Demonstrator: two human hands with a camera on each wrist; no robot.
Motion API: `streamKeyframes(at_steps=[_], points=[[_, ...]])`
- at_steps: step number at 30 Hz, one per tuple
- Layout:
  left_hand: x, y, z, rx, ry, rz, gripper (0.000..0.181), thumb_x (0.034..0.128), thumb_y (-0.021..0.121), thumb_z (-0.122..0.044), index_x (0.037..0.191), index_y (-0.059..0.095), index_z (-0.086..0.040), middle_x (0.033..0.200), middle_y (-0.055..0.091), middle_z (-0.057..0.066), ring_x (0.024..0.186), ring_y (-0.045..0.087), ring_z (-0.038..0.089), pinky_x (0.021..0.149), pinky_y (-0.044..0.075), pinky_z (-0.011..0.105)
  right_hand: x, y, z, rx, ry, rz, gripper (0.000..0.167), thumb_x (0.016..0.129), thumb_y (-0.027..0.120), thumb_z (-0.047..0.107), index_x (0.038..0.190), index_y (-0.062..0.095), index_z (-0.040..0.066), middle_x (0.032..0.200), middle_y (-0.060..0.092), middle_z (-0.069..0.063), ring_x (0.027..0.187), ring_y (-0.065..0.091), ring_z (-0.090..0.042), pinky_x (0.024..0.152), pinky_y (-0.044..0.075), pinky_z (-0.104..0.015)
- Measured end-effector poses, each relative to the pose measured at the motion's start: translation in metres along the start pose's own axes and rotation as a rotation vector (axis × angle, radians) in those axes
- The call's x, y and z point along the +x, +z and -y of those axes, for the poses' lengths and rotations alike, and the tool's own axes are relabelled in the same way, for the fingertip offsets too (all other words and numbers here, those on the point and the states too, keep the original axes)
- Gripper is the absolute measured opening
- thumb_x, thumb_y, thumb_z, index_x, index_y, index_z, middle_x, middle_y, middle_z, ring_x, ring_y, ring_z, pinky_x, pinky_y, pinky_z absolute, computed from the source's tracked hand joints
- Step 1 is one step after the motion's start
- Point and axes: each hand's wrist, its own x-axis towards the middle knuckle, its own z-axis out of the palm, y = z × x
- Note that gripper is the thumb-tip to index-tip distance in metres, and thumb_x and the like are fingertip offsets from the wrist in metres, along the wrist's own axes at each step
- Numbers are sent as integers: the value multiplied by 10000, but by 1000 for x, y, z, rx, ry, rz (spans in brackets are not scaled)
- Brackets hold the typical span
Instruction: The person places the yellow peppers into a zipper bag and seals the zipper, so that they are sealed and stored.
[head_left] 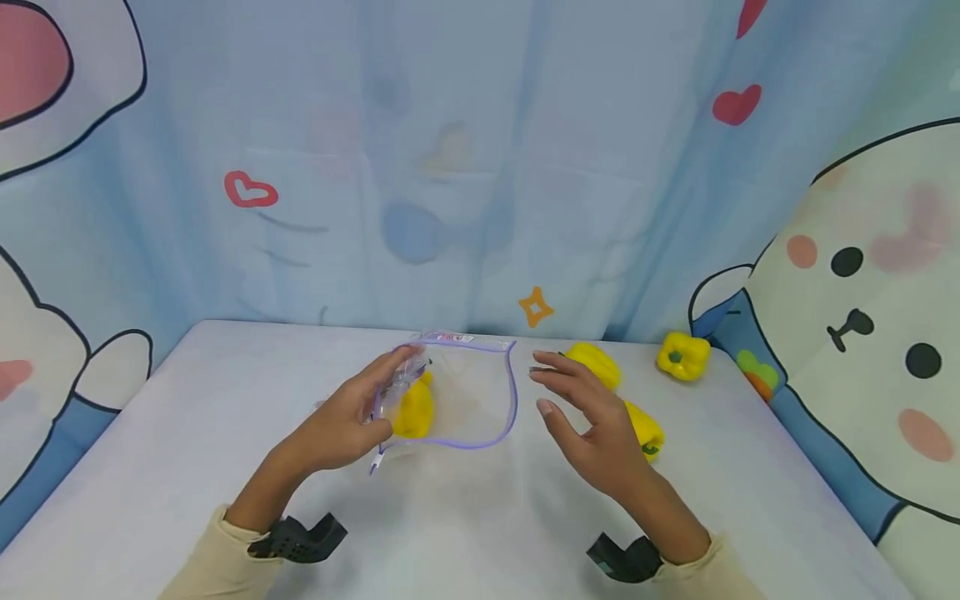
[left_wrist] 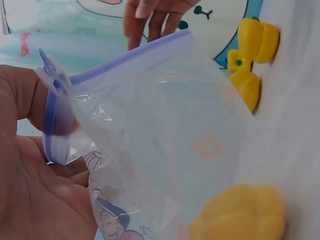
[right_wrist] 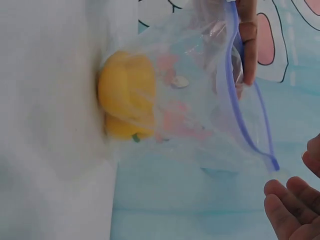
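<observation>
My left hand (head_left: 341,421) grips the left edge of a clear zip bag (head_left: 472,392) with a purple-blue seal, fingers and thumb on either side of the plastic. The bag's mouth stands wide and faces up. One yellow bell pepper (right_wrist: 127,92) lies at the bottom inside it, also visible through the plastic in the left wrist view. To the right of the mouth, my right hand (head_left: 592,425) hovers apart from the bag, fingers extended and holding nothing. A zip slider (left_wrist: 52,75) shows near my left thumb.
Three more yellow bell peppers lie at the right on the white table (head_left: 465,533): one behind my right hand (head_left: 594,363), one partly hidden by it (head_left: 647,429), one near the back right (head_left: 684,357). A printed blue curtain (head_left: 450,167) hangs behind.
</observation>
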Motion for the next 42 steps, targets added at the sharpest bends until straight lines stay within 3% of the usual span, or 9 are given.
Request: streamKeyframes(at_steps=[13,22,25,30,33,36,39,42], points=[[-3,-3,1,-66,14,4,815,769,433,123,1535,184,5,1584,234,85,1448,195,223,1127,230,356,-33,-25,-22,-124,210,22,391,870,681,-6,1250,619,63,1305,582,-40,1210,542,-193,957,410,-164],[-1,-1,1,-36,17,7,804,775,444,109,1534,202,-2,1581,246,75,1447,202,214,1128,236,370,-56,-44,-46,-228,314,13,406,879,687,37,1275,604,70,1334,565,-81,1239,511,-289,967,316,-64],[-1,-2,1,-37,16,3,804,771,441,109,1533,207,0,1580,247,77,1445,207,218,1126,239,371,-62,-49,-54,-238,363,1,427,876,695,51,1291,592,69,1336,564,-75,1245,506,-237,964,317,-64],[-1,-2,0,-32,12,10,800,776,442,99,1534,207,-4,1584,239,71,1449,197,211,1129,235,370,-73,-55,-69,-210,428,-25,458,895,680,70,1336,558,77,1348,549,-100,1273,430,-29,983,298,-65],[-1,-2,1,-17,9,11,798,779,444,92,1535,209,-9,1585,236,71,1449,196,213,1128,238,378,-79,-57,-76,-176,464,-24,479,912,667,102,1368,524,73,1372,517,-139,1318,414,-124,1007,272,-68],[-2,-3,1,-7,7,13,801,781,447,94,1537,207,-14,1586,231,84,1451,191,217,1130,234,383,-83,-58,-82,-163,525,-15,512,923,663,162,1401,493,90,1395,482,-163,1325,403,-281,1065,288,-164],[-2,-3,2,-9,8,15,803,782,447,99,1538,200,-12,1586,226,106,1452,185,219,1132,226,381,-84,-59,-87,-137,619,35,586,928,659,230,1447,426,90,1449,401,-206,1351,336,-381,1110,296,-403],[-2,-4,2,-21,10,13,800,782,444,102,1536,197,-2,1585,224,122,1452,185,223,1133,223,380,-85,-60,-92,-111,726,107,707,918,662,334,1498,335,93,1502,306,-249,1362,281,-456,1067,283,-584]])
